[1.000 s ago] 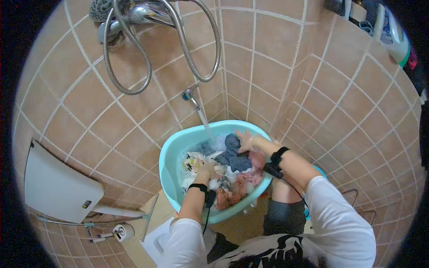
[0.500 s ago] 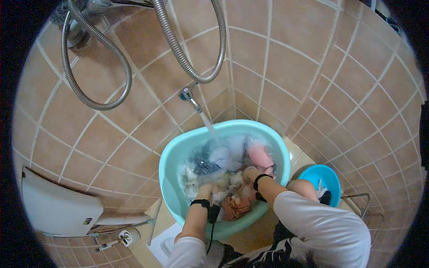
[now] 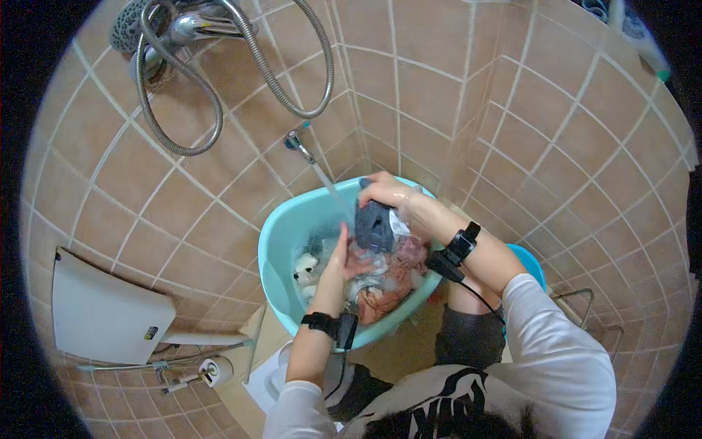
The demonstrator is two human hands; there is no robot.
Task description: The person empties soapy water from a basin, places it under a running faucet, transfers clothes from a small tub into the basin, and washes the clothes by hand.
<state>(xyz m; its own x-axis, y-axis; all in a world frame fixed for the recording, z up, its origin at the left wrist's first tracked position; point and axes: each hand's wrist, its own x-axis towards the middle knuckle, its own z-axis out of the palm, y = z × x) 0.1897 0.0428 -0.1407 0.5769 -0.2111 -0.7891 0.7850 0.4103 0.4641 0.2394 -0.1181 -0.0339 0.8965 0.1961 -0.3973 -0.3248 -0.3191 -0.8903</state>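
My right hand (image 3: 387, 190) is closed on the top of a wet dark grey cloth (image 3: 374, 225), which hangs above the tub with a white piece (image 3: 398, 223) beside it. My left hand (image 3: 346, 254) has its fingers spread just left of the cloth's lower part, and I cannot tell whether they touch it. Both are over a turquoise tub (image 3: 272, 274) of water. Reddish-pink fabric (image 3: 384, 298) lies in the tub below the hands. On the left, a white plush-looking thing with dark spots (image 3: 304, 272) sits in the water.
A running wall tap (image 3: 298, 144) pours a stream into the tub. A looped metal shower hose (image 3: 212, 102) hangs above it. Behind my right arm stands a smaller blue basin (image 3: 528, 263). A toilet-paper roll (image 3: 216, 372) and a white tank (image 3: 110, 311) are at the left.
Both hands have come up out of the water. My right hand has lifted the dark grey cloth toward the tap stream. My left hand has moved up beside it with fingers spread.
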